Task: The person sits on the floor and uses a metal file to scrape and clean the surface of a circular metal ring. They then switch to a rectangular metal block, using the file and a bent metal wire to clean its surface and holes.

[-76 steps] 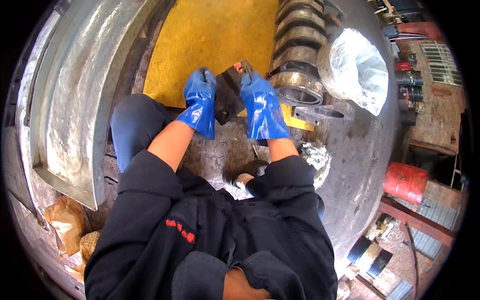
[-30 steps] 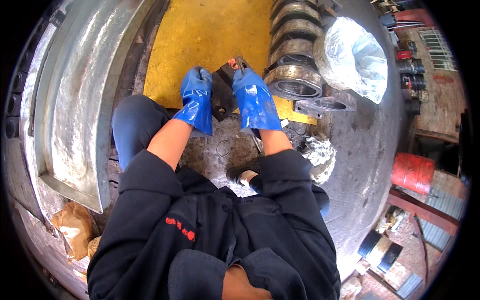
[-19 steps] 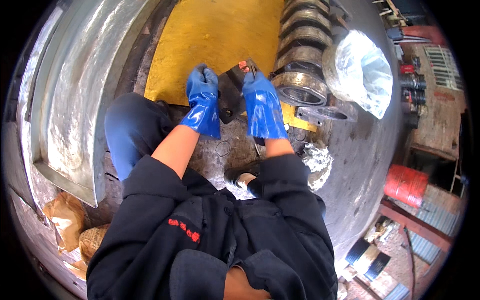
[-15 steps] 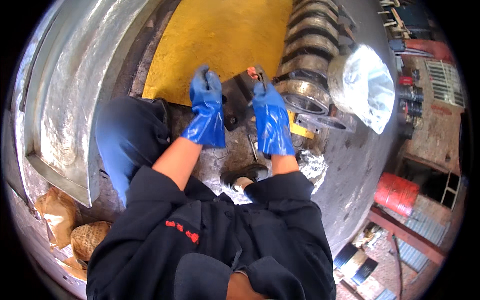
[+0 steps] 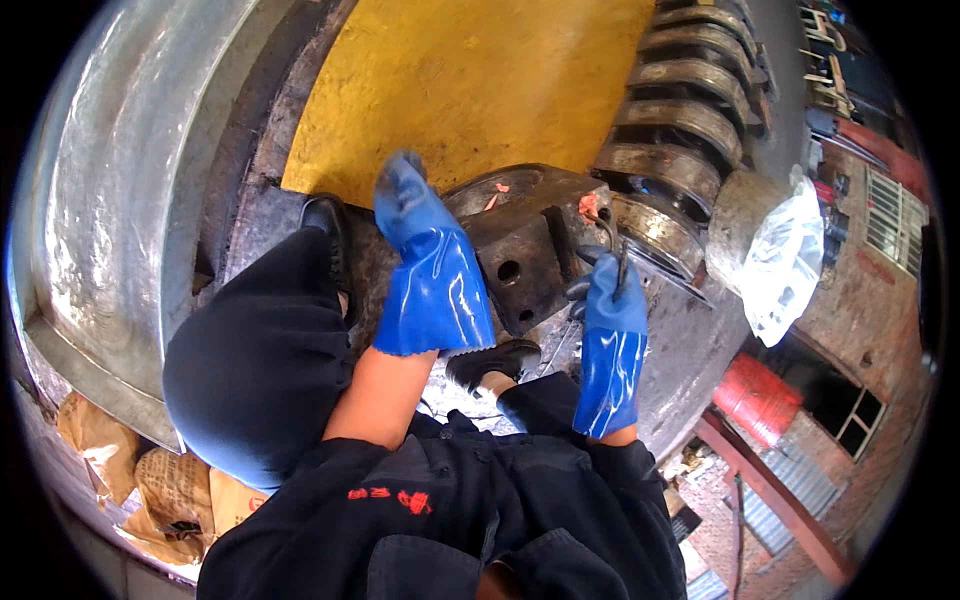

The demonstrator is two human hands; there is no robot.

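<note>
My left hand (image 5: 402, 198), in a blue rubber glove, is raised over the near edge of the yellow sheet (image 5: 470, 90); its fingers are blurred and whether they hold anything cannot be seen. In a matching glove, my right hand (image 5: 612, 300) is closed on a thin, curved metal rod (image 5: 623, 268), its far end close to a dab of orange-red material (image 5: 589, 206). That dab sits on a heavy, dark metal block (image 5: 520, 262) with round holes, between my two hands. Smaller orange-red bits (image 5: 501, 188) lie on the curved dark part behind it.
A ribbed metal shaft (image 5: 685, 120) runs away on the right, with a clear plastic bag (image 5: 785, 265) by its near end. On the left stands a large grey metal trough (image 5: 110, 200). Brown paper sacks (image 5: 170, 480) lie lower left; a red drum (image 5: 757, 397) is at right.
My hands have moved apart, the right one toward the right and nearer to me. The view has shifted, and the dark block between them now shows more fully.
</note>
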